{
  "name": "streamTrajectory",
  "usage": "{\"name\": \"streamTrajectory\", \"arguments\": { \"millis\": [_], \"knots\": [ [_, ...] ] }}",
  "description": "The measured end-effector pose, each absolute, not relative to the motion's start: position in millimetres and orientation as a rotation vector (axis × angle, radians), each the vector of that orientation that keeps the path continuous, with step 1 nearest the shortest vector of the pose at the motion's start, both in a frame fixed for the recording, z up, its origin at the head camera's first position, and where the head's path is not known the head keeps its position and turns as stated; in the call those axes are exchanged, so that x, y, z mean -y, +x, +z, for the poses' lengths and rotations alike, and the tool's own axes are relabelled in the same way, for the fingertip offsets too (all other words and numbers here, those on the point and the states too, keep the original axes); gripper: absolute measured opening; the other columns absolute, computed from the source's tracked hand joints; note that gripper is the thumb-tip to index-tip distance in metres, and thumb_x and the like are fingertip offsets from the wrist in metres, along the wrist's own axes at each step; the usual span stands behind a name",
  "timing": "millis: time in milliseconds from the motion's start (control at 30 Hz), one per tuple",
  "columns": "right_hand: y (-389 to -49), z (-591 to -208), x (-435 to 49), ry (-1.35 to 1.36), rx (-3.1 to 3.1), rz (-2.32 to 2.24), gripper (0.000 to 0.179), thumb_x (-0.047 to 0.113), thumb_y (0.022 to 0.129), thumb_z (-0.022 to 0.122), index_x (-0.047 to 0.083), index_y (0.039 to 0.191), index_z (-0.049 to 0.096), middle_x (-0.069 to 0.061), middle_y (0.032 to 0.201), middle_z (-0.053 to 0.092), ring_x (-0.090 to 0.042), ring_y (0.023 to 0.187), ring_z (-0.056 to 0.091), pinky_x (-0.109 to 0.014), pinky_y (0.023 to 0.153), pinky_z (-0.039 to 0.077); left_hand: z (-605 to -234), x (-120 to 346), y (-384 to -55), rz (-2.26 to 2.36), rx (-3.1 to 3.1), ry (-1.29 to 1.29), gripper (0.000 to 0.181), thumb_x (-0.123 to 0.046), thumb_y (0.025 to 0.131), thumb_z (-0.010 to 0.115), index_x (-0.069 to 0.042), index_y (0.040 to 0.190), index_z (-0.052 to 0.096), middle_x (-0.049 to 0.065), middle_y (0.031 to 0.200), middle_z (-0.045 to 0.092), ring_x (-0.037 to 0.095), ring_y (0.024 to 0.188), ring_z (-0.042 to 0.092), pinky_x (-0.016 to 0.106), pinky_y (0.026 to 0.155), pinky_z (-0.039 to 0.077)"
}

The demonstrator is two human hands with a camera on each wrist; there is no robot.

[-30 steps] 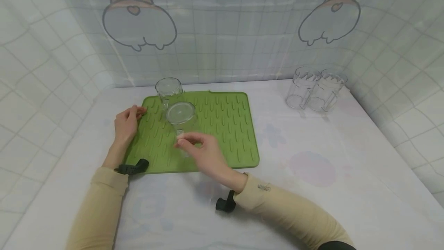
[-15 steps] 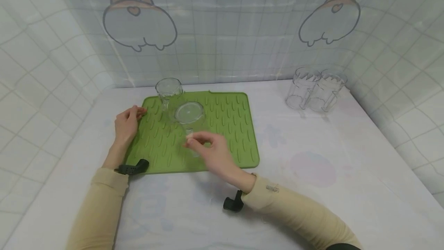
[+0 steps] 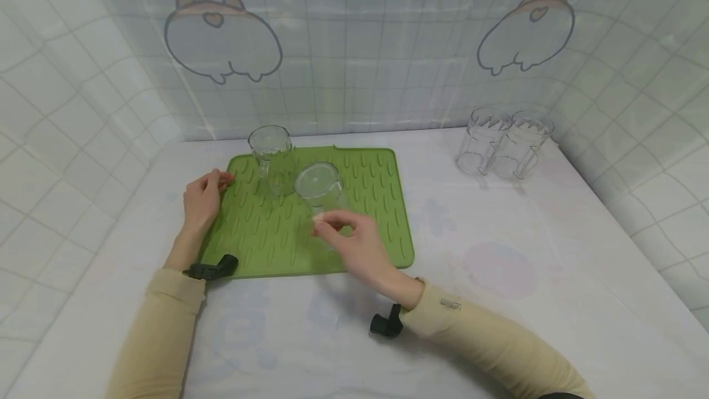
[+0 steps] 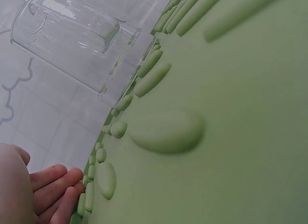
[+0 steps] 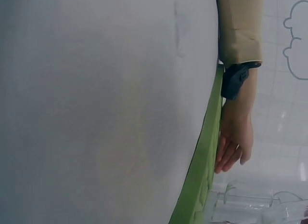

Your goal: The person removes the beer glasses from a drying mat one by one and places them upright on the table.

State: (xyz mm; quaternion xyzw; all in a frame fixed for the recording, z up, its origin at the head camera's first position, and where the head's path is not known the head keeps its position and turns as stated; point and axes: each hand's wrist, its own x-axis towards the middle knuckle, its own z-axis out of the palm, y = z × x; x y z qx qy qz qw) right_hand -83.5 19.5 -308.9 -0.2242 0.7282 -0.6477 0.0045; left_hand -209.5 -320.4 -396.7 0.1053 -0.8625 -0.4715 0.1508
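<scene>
My right hand [image 3: 357,242] pinches the handle of a clear glass mug [image 3: 319,182] over the middle of the green ribbed mat [image 3: 266,245]. A pale round end of that mug faces up, and the fingers hide part of its lower side. Behind it to the left, another clear glass mug [image 3: 271,156] stands on the mat, its handle toward me; in the left wrist view this mug [image 4: 62,41] rises at the upper left. My left hand [image 3: 202,199] rests at the mat's left edge, fingers loosely bent and holding nothing.
Two more clear glass mugs, a left one [image 3: 480,143] and a right one [image 3: 520,146], stand side by side on the white tablecloth [image 3: 471,325] at the back right. A tile-patterned curtain [image 3: 365,48] hangs behind the table. Dark cameras sit at both wrists.
My right hand has carried its mug rightward across the mat, away from the standing mug, which now shows more fully. The left hand has stayed in place.
</scene>
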Motion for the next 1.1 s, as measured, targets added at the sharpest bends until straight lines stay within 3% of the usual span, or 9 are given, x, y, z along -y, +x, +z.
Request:
{"name": "streamTrajectory", "arguments": {
  "millis": [367, 1100],
  "knots": [
    [-81.2, -310.8, -31.3, -0.680, -2.333, -2.024, 0.012, 0.007, 0.092, 0.059, 0.002, 0.094, 0.070, -0.012, 0.086, 0.069, -0.020, 0.083, 0.057, -0.025, 0.075, 0.047, -396.2, 320.6, -209.9, -1.359, 2.503, 0.287, 0.065, -0.053, 0.098, 0.027, -0.002, 0.120, 0.061, 0.016, 0.122, 0.061, 0.025, 0.116, 0.055, 0.027, 0.098, 0.047],
    [-86.2, -309.5, -44.2, -0.809, -2.507, -2.065, 0.009, -0.002, 0.088, 0.061, 0.000, 0.092, 0.069, -0.013, 0.082, 0.069, -0.018, 0.078, 0.059, -0.029, 0.075, 0.050, -393.2, 319.3, -207.2, -1.360, 2.504, 0.298, 0.064, -0.052, 0.098, 0.027, -0.003, 0.120, 0.061, 0.016, 0.121, 0.061, 0.024, 0.115, 0.055, 0.028, 0.098, 0.047]
  ]
}}
